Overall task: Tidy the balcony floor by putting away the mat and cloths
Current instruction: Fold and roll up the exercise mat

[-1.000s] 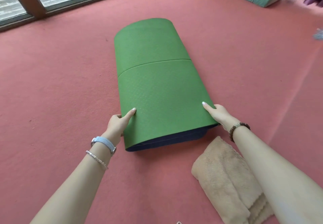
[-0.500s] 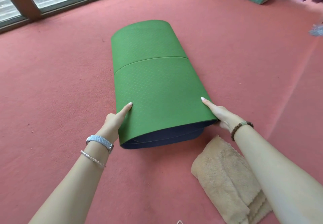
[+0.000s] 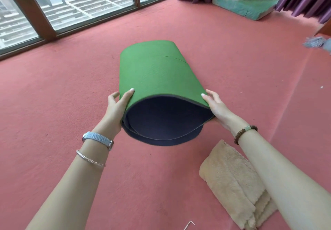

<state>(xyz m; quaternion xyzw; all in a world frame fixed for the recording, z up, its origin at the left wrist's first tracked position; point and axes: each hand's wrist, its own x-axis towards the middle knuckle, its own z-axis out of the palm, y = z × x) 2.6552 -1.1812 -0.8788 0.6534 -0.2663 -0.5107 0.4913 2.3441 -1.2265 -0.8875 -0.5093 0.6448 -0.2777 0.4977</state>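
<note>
Green, blue-backed foam mat [image 3: 155, 75], loosely rolled, near end being held off the red carpet [image 3: 53, 104], left hand [image 3: 116, 109] gripping its left side, right hand [image 3: 217, 109] gripping its right, beige fluffy cloth [image 3: 231, 181] lying nearby.

Mat [image 3: 157, 75] green outside, navy inside; towel [image 3: 231, 181] beige; carpet [image 3: 53, 104] pinkish-red.

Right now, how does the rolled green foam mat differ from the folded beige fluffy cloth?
The rolled green foam mat is a loose tube; the folded beige fluffy cloth lies flat. The left hand and right hand hold up the mat's near end; none holds the cloth. Both sit over red carpet.
</note>
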